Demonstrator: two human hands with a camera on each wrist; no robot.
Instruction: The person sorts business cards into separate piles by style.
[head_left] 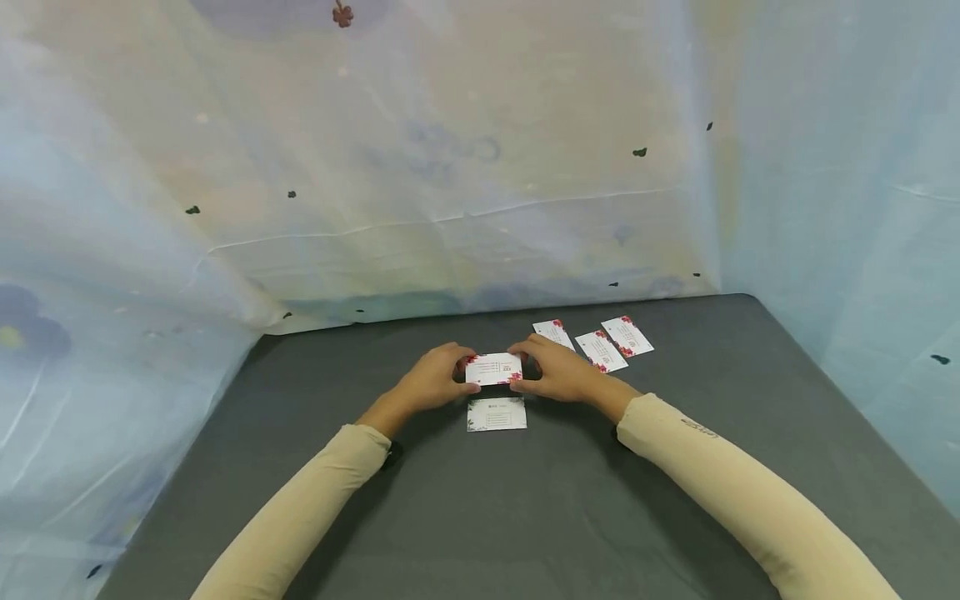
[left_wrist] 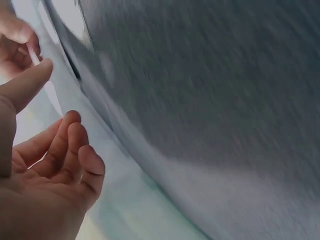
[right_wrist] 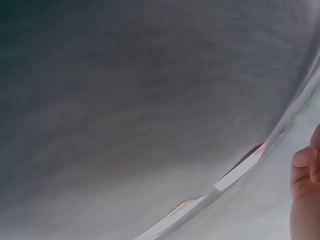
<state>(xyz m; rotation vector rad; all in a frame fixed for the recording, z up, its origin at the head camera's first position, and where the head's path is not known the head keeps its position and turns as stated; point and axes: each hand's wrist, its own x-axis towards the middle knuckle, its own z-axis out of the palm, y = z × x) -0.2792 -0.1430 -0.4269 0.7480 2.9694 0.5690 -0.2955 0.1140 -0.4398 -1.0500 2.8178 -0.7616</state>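
Both hands hold one white card with red floral corners [head_left: 492,369] by its short sides, low over the dark table. My left hand [head_left: 435,377] pinches its left end between thumb and fingers, and my right hand [head_left: 557,369] pinches the right end. Edge-on, the card [left_wrist: 54,97] shows as a thin pale strip in the left wrist view, where the outer left fingers are loosely bent. Only a few right fingers [right_wrist: 305,172] enter the right wrist view. Just nearer than the held card lies a white card with dark leafy corners [head_left: 497,414].
At the back right of the dark cloth-covered table [head_left: 480,517] lie a partly covered floral card [head_left: 553,331], a second floral card [head_left: 601,351] and a third [head_left: 627,336], all slanted. A patterned fabric curtain [head_left: 465,167] hangs behind the table and along both sides.
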